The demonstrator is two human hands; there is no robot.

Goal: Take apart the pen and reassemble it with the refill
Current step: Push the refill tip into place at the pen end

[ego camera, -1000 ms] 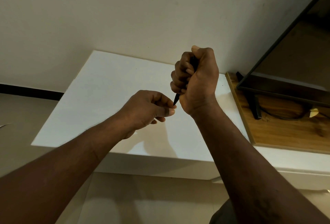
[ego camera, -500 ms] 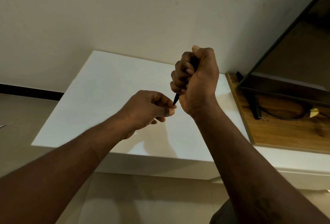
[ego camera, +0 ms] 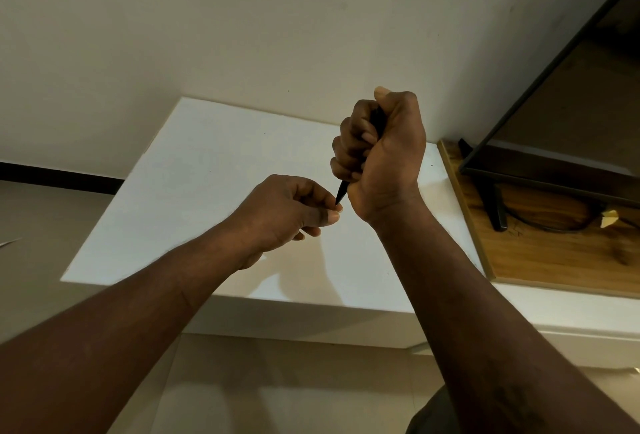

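We see the right hand [ego camera: 384,153] fisted round the black pen [ego camera: 341,193], its tip poking out toward seven o'clock, where the left hand [ego camera: 287,214] pinches it above the white table [ego camera: 194,170].

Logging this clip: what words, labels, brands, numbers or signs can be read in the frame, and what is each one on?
No readable text in this frame.
Black pen: no print on the short tip that shows; the barrel is hidden in the right hand's grip.
White table, wall, wooden board, black-framed screen: no markings.
Yellow scrap: too small to tell.
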